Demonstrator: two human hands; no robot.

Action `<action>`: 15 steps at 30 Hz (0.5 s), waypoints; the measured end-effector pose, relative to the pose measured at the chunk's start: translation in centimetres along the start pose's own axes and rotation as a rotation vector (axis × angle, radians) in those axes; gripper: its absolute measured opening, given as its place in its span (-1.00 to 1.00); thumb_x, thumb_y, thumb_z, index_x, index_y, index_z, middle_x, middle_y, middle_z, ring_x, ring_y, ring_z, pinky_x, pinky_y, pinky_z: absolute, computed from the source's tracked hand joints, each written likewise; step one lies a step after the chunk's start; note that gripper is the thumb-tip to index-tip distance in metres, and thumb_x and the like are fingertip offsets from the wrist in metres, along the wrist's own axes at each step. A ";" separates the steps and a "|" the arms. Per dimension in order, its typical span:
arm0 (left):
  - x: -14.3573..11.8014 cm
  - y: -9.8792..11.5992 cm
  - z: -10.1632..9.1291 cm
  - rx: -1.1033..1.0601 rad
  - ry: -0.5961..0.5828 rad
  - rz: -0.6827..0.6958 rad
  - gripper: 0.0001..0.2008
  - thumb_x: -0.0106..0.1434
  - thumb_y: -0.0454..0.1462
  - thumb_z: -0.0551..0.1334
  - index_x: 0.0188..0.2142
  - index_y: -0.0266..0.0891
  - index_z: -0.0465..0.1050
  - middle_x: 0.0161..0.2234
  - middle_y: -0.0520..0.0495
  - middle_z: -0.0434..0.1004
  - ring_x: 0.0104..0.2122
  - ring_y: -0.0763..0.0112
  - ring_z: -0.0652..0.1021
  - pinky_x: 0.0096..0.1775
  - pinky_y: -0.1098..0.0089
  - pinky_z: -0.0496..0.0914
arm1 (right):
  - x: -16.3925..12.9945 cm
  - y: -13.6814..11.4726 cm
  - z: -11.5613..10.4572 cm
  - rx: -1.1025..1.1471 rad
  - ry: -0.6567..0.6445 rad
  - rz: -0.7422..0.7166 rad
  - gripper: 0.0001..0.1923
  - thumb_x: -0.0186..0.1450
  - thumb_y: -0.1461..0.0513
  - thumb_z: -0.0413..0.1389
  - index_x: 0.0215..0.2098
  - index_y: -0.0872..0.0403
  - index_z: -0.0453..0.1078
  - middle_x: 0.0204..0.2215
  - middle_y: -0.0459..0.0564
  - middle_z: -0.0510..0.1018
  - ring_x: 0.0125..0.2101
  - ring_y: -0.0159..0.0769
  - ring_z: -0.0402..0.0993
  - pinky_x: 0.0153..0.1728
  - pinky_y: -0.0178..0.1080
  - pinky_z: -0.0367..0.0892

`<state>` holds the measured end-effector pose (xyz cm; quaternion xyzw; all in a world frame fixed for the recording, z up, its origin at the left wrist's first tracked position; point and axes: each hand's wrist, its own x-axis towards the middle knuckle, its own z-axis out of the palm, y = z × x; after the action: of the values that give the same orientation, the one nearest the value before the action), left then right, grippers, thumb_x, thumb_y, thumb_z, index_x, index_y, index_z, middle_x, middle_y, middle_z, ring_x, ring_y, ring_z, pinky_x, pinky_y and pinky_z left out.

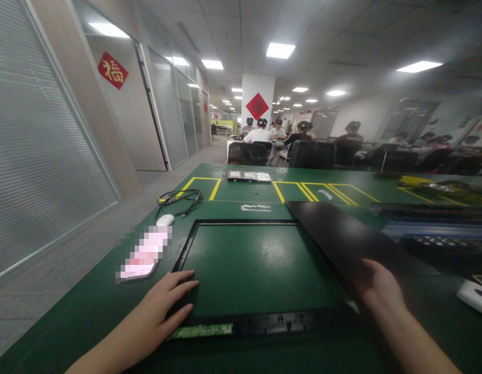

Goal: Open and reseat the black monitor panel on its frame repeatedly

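Observation:
A black rectangular frame (241, 222) lies flat on the green table (88, 317), with a green circuit strip (204, 331) along its near edge. My left hand (163, 306) rests flat on the frame's near left corner, fingers spread. My right hand (381, 293) grips the near edge of a dark flat panel (342, 236), which is tilted up over the frame's right side.
A phone (141, 259), a white mouse (165, 219) and a coiled black cable (180, 199) lie to the left. Small trays (249, 176) sit farther back inside yellow tape marks. Black trays (431, 234) and a white device (474, 296) are on the right. Several people sit at tables behind.

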<state>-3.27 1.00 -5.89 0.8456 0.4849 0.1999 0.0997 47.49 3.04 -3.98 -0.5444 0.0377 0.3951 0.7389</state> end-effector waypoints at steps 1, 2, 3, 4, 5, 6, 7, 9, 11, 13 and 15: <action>0.0 0.0 0.0 0.002 -0.005 -0.001 -0.58 0.35 -0.11 0.16 0.19 0.08 0.44 0.26 -0.10 0.43 0.21 0.02 0.44 0.17 0.02 0.35 | 0.3 0.1 -0.1 -0.003 0.001 0.007 -0.82 0.17 0.46 0.08 -0.39 0.08 0.41 -0.57 -0.13 0.54 -0.60 -0.38 0.48 -0.58 -0.34 0.49; 0.0 0.0 0.0 0.004 -0.007 -0.003 -0.58 0.36 -0.11 0.16 0.19 0.09 0.44 0.26 -0.10 0.43 0.21 0.02 0.44 0.17 0.01 0.35 | 0.5 0.2 -0.2 -0.003 0.000 0.014 -0.82 0.17 0.46 0.08 -0.38 0.09 0.41 -0.56 -0.13 0.55 -0.60 -0.37 0.49 -0.59 -0.35 0.49; 0.0 0.0 0.0 0.006 -0.009 -0.005 -0.58 0.36 -0.10 0.15 0.20 0.09 0.43 0.26 -0.09 0.42 0.21 0.02 0.44 0.17 0.01 0.34 | 0.6 0.3 -0.2 -0.003 -0.002 0.019 -0.82 0.18 0.46 0.08 -0.37 0.09 0.42 -0.55 -0.12 0.55 -0.59 -0.37 0.50 -0.59 -0.35 0.48; 0.0 0.0 0.1 0.007 -0.010 -0.004 -0.58 0.36 -0.10 0.15 0.20 0.10 0.43 0.26 -0.09 0.42 0.21 0.02 0.44 0.17 0.00 0.34 | 0.8 0.4 -0.3 -0.002 -0.004 0.022 -0.82 0.18 0.46 0.08 -0.37 0.09 0.42 -0.54 -0.11 0.55 -0.58 -0.37 0.51 -0.59 -0.36 0.48; 0.0 0.0 0.1 0.007 -0.010 -0.001 -0.58 0.36 -0.10 0.15 0.20 0.11 0.43 0.26 -0.09 0.43 0.21 0.02 0.44 0.17 0.00 0.34 | 0.9 0.4 -0.3 -0.002 -0.005 0.024 -0.83 0.18 0.46 0.09 -0.36 0.10 0.42 -0.54 -0.11 0.56 -0.58 -0.37 0.51 -0.59 -0.36 0.48; 0.0 0.0 0.1 0.006 -0.006 0.001 -0.58 0.36 -0.10 0.16 0.19 0.11 0.43 0.26 -0.09 0.43 0.20 0.02 0.45 0.17 0.00 0.34 | 1.0 0.4 -0.3 -0.002 -0.005 0.024 -0.83 0.18 0.46 0.09 -0.36 0.10 0.43 -0.53 -0.11 0.56 -0.58 -0.37 0.51 -0.59 -0.36 0.49; 0.0 0.0 0.1 0.003 -0.003 0.003 -0.58 0.35 -0.10 0.16 0.19 0.12 0.44 0.25 -0.08 0.44 0.20 0.02 0.45 0.16 0.00 0.35 | 1.0 0.4 -0.4 -0.002 -0.005 0.024 -0.82 0.18 0.46 0.09 -0.36 0.10 0.43 -0.53 -0.12 0.56 -0.58 -0.37 0.51 -0.58 -0.34 0.50; 0.0 0.0 0.1 -0.005 0.006 0.004 -0.58 0.35 -0.10 0.17 0.18 0.12 0.45 0.25 -0.08 0.45 0.19 0.02 0.46 0.16 0.01 0.35 | 1.2 0.4 -0.4 -0.005 -0.009 0.026 -0.82 0.18 0.46 0.08 -0.35 0.09 0.43 -0.53 -0.11 0.57 -0.58 -0.35 0.52 -0.54 -0.30 0.53; 0.0 0.0 0.0 -0.016 0.014 0.004 -0.58 0.34 -0.11 0.18 0.18 0.13 0.45 0.24 -0.07 0.46 0.18 0.01 0.47 0.16 0.02 0.36 | 1.3 0.4 -0.5 -0.005 -0.011 0.025 -0.81 0.18 0.46 0.08 -0.34 0.09 0.43 -0.53 -0.12 0.57 -0.58 -0.34 0.52 -0.52 -0.28 0.55; 0.0 0.1 0.0 -0.027 0.019 0.005 -0.58 0.33 -0.11 0.18 0.17 0.12 0.46 0.23 -0.06 0.47 0.17 0.01 0.48 0.15 0.03 0.37 | 1.4 0.5 -0.5 -0.004 -0.012 0.022 -0.81 0.17 0.46 0.09 -0.34 0.09 0.43 -0.54 -0.12 0.57 -0.58 -0.34 0.52 -0.53 -0.30 0.53; 0.0 0.1 -0.1 -0.031 0.018 0.005 -0.57 0.33 -0.11 0.18 0.18 0.12 0.45 0.24 -0.06 0.47 0.17 0.01 0.48 0.15 0.03 0.37 | 1.5 0.5 -0.5 -0.002 -0.013 0.017 -0.81 0.17 0.47 0.09 -0.35 0.10 0.43 -0.55 -0.12 0.56 -0.59 -0.35 0.52 -0.57 -0.33 0.50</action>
<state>-3.19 0.96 -5.74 0.8433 0.4805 0.2152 0.1080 48.35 3.44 -5.30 -0.5422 0.0372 0.4047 0.7354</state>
